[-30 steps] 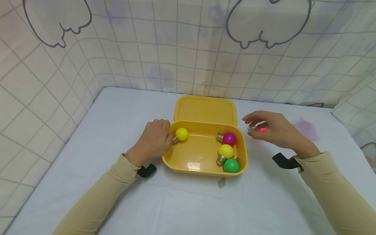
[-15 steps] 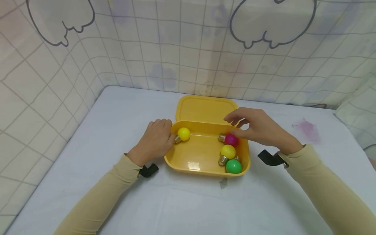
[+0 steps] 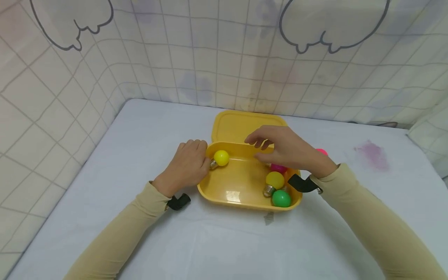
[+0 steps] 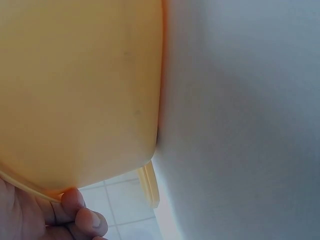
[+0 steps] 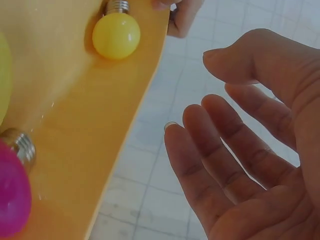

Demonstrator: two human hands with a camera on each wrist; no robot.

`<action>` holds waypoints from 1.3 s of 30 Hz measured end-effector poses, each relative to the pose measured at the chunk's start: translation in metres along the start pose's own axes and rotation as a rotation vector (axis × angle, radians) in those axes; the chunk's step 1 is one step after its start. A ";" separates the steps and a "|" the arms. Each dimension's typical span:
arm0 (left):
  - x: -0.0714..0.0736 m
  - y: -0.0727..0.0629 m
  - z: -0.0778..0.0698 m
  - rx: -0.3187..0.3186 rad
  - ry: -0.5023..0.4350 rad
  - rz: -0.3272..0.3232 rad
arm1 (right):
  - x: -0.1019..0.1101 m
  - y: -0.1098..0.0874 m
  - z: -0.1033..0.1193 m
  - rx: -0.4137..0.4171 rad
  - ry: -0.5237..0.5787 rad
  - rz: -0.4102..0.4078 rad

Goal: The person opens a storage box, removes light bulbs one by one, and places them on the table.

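A yellow plastic box stands on the table with several small coloured light bulbs in it. My left hand grips its left rim; in the left wrist view the curled fingertips show under that rim. Close by, inside the box, lies a yellow bulb. My right hand hangs over the back right of the box, fingers loosely bent and holding nothing, as the right wrist view shows. Below it are a purple bulb, partly hidden in the head view, another yellow bulb and a green bulb.
The box's yellow lid lies flat behind it. A pink bulb on the table is mostly hidden behind my right wrist. Grid-patterned cloth rises at the back of the white table, which has a pink stain at right.
My right hand has let go of the pink bulb on the table right of the box, then moved left over the box. My left hand stays on the rim.
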State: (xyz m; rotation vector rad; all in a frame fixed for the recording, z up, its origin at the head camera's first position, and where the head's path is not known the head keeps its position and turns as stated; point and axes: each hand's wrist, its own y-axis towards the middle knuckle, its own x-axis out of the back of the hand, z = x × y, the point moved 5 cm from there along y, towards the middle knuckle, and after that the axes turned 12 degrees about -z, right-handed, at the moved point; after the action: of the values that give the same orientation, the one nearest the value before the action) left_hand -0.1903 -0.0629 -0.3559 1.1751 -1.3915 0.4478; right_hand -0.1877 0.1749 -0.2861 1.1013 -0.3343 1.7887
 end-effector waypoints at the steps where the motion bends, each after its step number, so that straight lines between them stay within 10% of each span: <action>1: 0.000 0.000 0.000 0.001 0.000 0.002 | -0.002 0.002 0.001 0.005 0.005 0.003; 39: 0.000 0.000 0.002 -0.012 0.005 -0.028 | -0.070 0.047 0.024 0.128 0.083 0.158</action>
State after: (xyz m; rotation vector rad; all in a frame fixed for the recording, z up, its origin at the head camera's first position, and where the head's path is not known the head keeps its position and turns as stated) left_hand -0.1911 -0.0642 -0.3567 1.1817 -1.3704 0.4215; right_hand -0.2061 0.0950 -0.3179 1.1111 -0.2654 2.0132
